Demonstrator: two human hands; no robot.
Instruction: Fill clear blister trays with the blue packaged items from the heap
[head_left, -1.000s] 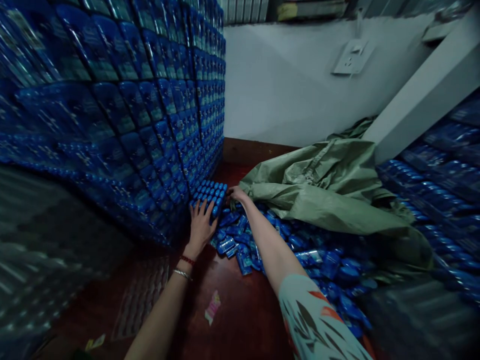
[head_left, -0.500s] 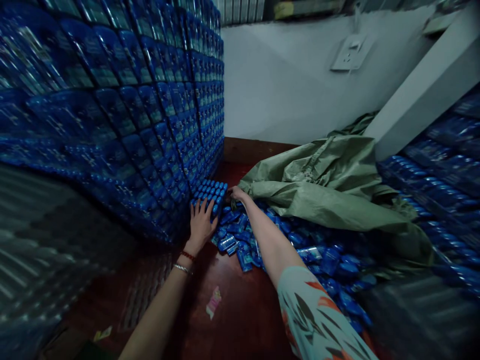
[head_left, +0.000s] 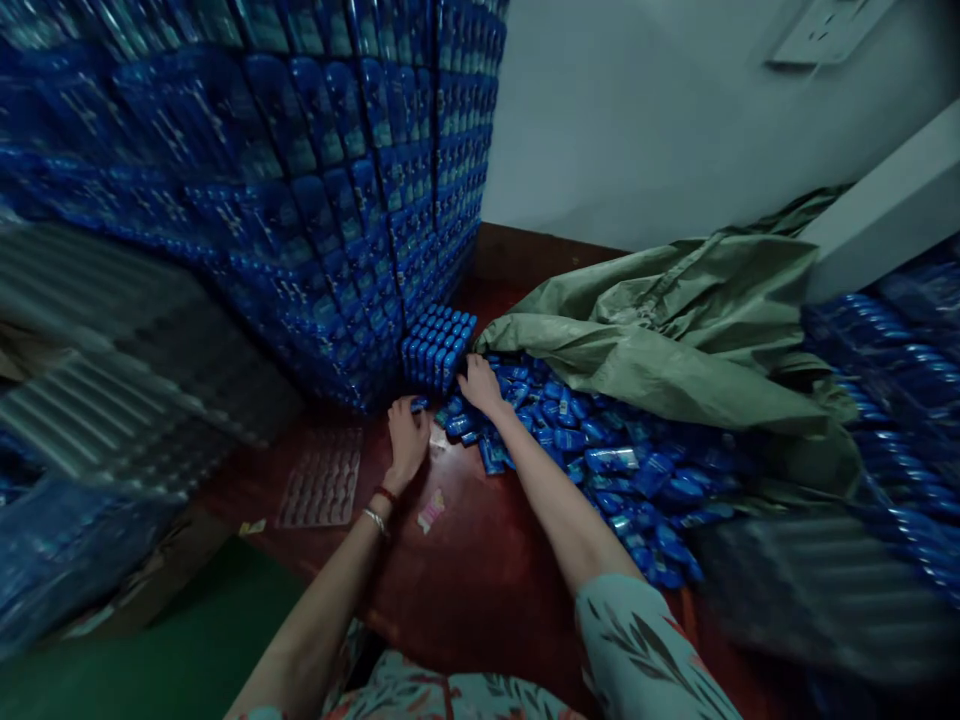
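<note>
My left hand (head_left: pixel 409 440) is low over the red floor, its fingers closed round a small blue container (head_left: pixel 418 404). My right hand (head_left: pixel 480 385) is at the near right side of a block of upright blue containers (head_left: pixel 439 340), with its fingers bent down. What those fingers hold, if anything, is hidden. Beside and below the right hand spreads a heap of loose blue containers (head_left: pixel 555 415). A green woven sack (head_left: pixel 660 330) lies over the back of the heap.
A tall stack of packed blue containers (head_left: pixel 322 190) rises at the left. Clear moulded trays (head_left: pixel 135 350) lean near it, and one clear tray (head_left: pixel 322 480) lies flat on the red floor (head_left: pixel 465 560). More blue packs (head_left: pixel 892 370) stand at the right, below a white post (head_left: pixel 885 220).
My left hand has come off the top of the block, moved down and nearer me, and now holds a blue container. My right hand stays beside the block. The view has tilted downward.
</note>
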